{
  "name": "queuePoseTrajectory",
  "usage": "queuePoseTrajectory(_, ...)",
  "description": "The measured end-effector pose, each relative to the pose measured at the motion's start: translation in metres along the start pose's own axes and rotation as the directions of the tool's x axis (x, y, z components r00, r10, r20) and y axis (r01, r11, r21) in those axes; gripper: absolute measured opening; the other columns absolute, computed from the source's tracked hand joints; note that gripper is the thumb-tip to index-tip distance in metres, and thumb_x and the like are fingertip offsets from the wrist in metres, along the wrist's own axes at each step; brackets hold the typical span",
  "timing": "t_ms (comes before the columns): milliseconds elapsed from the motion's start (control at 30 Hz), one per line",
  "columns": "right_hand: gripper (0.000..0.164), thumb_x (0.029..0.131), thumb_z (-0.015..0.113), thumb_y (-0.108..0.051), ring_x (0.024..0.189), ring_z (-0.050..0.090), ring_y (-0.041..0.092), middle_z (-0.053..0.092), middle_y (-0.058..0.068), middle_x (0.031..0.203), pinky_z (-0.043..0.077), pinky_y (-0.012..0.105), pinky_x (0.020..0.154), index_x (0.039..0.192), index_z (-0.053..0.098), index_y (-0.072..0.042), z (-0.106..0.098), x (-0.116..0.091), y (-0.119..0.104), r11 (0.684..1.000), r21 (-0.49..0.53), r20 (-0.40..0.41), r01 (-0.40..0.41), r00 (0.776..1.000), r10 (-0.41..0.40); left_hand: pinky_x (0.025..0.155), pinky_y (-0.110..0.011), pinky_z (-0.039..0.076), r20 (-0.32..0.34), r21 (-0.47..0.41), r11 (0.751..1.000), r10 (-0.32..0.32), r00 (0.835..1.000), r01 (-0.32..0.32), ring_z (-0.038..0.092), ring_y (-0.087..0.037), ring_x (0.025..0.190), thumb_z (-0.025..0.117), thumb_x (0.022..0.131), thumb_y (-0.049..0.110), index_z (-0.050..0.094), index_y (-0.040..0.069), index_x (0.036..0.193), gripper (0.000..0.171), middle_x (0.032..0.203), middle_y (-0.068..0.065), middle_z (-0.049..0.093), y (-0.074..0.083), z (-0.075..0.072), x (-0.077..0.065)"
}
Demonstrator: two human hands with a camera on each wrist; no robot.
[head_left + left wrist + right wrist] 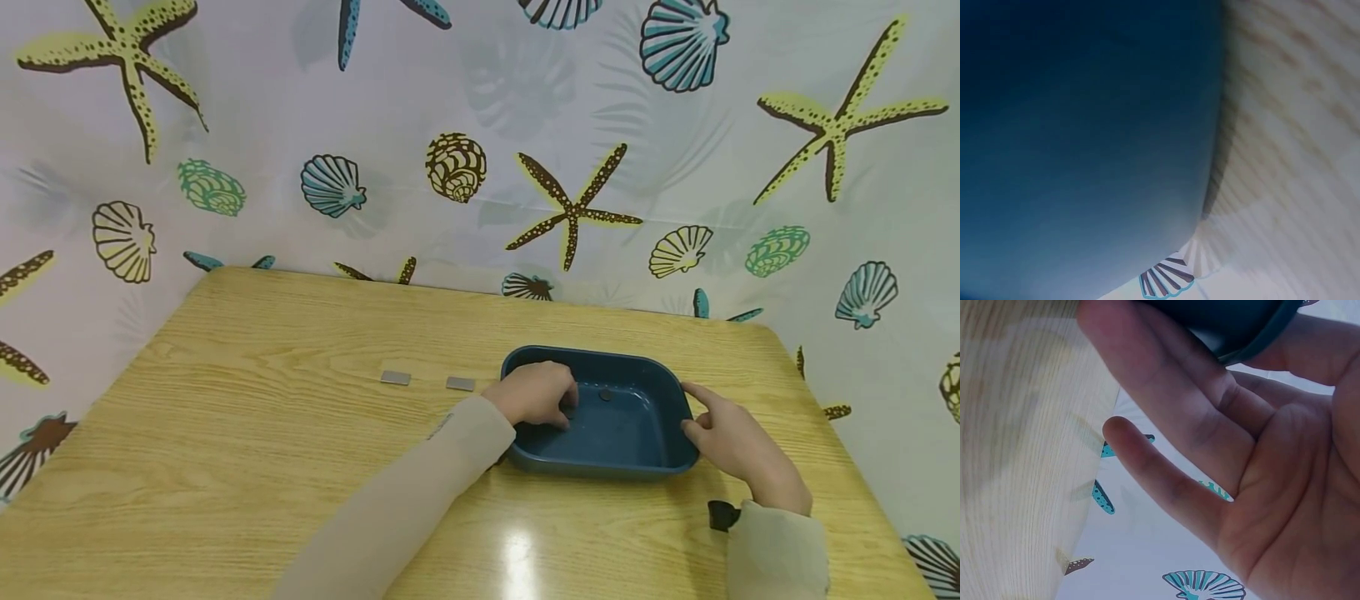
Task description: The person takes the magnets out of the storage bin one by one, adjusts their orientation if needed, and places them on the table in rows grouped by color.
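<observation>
A deep blue plastic tray (622,433) with rounded corners stands on the wooden table. My left hand (534,393) reaches over its left side, fingers bent down toward the tray floor. By those fingertips is a small greyish piece, partly hidden; whether it is pinched is not clear. A small dark round piece (605,394) lies on the tray floor, right of that hand. My right hand (738,437) holds the tray's right rim, and the right wrist view shows its fingers under the blue wall (1235,328). Only the tray's outer side (1097,150) fills the left wrist view.
Two small flat grey rectangles, a left one (396,377) and a right one (461,383), lie in a row on the table (247,417) left of the tray. A cloth (420,100) printed with shells and starfish hangs behind the table's far edge.
</observation>
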State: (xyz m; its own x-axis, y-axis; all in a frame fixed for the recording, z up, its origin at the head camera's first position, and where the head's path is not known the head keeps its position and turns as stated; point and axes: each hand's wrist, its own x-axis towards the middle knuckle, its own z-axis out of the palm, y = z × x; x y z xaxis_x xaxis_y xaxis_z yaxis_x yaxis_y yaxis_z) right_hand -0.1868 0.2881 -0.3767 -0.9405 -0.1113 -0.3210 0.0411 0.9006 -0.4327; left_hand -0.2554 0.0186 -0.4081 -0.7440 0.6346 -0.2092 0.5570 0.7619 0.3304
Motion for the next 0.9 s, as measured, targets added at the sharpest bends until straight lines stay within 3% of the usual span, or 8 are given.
queuePoseTrajectory(333,0.066,0.106,0.052,-0.017,0.098,0.07,0.026,0.069,0.026,0.121,0.056,0.05,0.086,0.163,0.022,-0.001,0.0004,0.0002,0.0,1.0,0.001,-0.002,0.0,1.0,0.0,0.082,-0.026,0.055,-0.013,-0.051,0.999,-0.017,1.0,0.016,0.066,-0.01,0.089,0.082,0.089,0.028,0.078,0.016,0.106,0.021,0.103,0.002,0.074,-0.001,0.0,0.0021)
queuePoseTrajectory(900,0.065,0.106,0.053,-0.016,0.093,0.069,0.023,0.07,0.025,0.118,0.054,0.042,0.079,0.162,0.024,0.0,0.0005,0.0,-0.0003,1.0,-0.008,-0.008,0.005,1.0,-0.005,0.079,-0.022,0.054,0.019,-0.054,0.998,0.041,0.999,-0.039,0.064,-0.005,0.084,0.078,0.093,0.023,0.078,0.02,0.102,0.01,0.1,0.006,0.075,-0.0025,0.0014,0.004)
